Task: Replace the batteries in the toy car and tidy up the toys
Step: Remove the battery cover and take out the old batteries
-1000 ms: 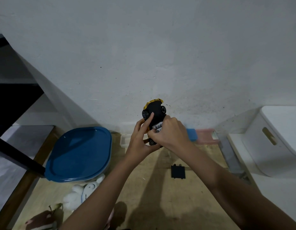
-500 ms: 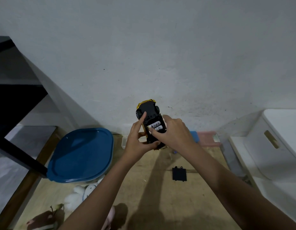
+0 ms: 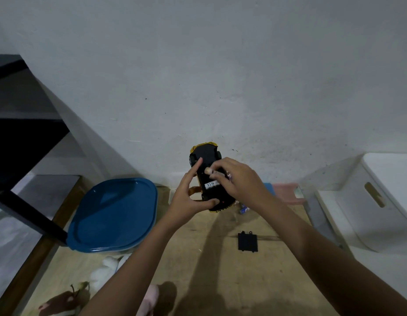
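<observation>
Toy car (image 3: 207,176), yellow body with black underside turned up toward the camera, held in the air above the wooden desk (image 3: 198,270) close to the wall; left hand (image 3: 188,199) clasps it from the left side and the near end, index finger lying along the chassis. Right hand (image 3: 236,179) pinches a battery (image 3: 211,171) at the open compartment in the underside, a second battery (image 3: 211,184) seated just below it. Black battery cover (image 3: 247,242) lies flat on the desk near the right forearm, a loose battery (image 3: 244,210) beyond it; blue-lidded container (image 3: 113,215) to the left, white plush toy (image 3: 109,267) just in front of it.
</observation>
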Motion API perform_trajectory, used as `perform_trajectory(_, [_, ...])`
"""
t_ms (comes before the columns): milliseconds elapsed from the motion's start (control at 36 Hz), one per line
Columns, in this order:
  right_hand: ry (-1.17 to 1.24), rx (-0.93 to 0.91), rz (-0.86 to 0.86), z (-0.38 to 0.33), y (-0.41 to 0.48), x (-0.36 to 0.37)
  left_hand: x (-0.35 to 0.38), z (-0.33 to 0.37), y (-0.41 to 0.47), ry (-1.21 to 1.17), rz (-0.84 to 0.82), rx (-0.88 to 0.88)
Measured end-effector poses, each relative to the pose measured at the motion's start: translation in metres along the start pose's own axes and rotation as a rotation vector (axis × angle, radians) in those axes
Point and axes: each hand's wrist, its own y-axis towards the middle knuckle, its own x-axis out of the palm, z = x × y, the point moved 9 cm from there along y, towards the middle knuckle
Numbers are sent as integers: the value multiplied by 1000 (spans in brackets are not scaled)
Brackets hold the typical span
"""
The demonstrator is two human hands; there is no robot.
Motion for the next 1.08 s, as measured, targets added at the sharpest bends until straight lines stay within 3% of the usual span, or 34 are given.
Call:
perform_trajectory(222, [553,233,251,18,1,-43,-9,6,3,-38,50,27])
perform_trajectory(639, [736,519,304,46,-12,-28,-13,12,-2,-53,184,33])
perform_trajectory(750, [656,560,260,50,-15,-20,-16,17,-2,-50,213,40])
perform_trajectory(944, [719,747,128,64,-22,-2,-15,19,0,-54,182,66])
perform_trajectory(1083, [653,670,-73,52,-24,9,-11,23,2,-53,110,89])
